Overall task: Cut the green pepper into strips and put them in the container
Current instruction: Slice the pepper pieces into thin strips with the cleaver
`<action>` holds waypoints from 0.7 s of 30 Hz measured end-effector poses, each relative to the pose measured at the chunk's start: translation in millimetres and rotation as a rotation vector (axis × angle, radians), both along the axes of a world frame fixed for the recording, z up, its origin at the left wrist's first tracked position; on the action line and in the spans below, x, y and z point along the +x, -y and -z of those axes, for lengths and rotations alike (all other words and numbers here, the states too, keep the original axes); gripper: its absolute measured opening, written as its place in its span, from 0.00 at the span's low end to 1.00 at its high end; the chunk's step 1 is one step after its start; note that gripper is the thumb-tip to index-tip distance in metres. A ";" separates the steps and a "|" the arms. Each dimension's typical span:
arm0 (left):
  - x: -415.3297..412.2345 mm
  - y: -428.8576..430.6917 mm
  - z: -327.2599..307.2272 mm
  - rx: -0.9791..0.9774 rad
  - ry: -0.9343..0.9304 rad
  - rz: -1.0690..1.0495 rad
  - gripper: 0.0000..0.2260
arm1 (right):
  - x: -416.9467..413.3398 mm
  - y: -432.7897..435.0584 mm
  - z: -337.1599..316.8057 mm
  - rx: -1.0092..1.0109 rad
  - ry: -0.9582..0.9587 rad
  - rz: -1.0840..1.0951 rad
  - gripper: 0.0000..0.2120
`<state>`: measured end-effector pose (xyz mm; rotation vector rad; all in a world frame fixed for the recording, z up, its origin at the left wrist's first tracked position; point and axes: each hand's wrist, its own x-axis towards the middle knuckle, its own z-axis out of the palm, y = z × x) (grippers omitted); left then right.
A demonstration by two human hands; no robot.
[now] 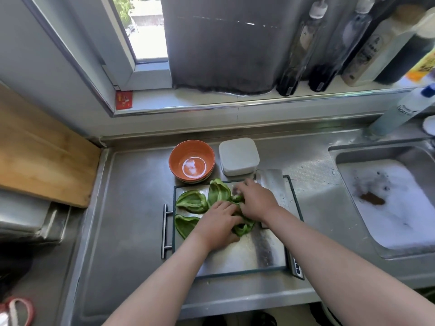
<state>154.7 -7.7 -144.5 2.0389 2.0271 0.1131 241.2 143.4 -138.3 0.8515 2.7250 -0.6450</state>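
Fingers [231,211] of the left hand [219,218] are curled downward and grasp the nearest of the green pepper pieces [243,228], at the centre of the rectangular stainless-steel cutting board with a dark green rim [235,252]. The left forearm enters from the near edge of the board and angles toward its far right corner, palm down.

Fingers [247,184] of the right hand [257,203] reach toward the far edge of the board and are blurred. Whether they grasp anything cannot be determined. The right palm faces down over the pepper, touching the left hand's fingertips. The right forearm crosses the right edge of the board.

Three further pepper pieces lie flat, inner side up, along the left half of the board. All pepper is on the board.

A broad steel cleaver [270,184] lies along the right edge of the board, partly covered by the right forearm.

A white square plastic container with its lid on [239,156] stands on the stainless-steel countertop [131,208], just beyond the far edge of the board. An orange round ceramic bowl [191,164] stands just beside its left side.
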 end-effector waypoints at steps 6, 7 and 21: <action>4.5 4.1 4.9 0.100 0.060 -0.030 0.12 | 6.7 -15.9 8.4 0.050 -0.016 0.136 0.07; 5.6 6.1 6.8 0.124 0.074 -0.036 0.11 | 8.4 -19.1 7.0 0.059 -0.028 0.183 0.08; 31.4 -16.6 -31.7 -0.092 0.354 -0.365 0.23 | 77.4 -23.1 -22.4 -0.095 -0.093 0.399 0.09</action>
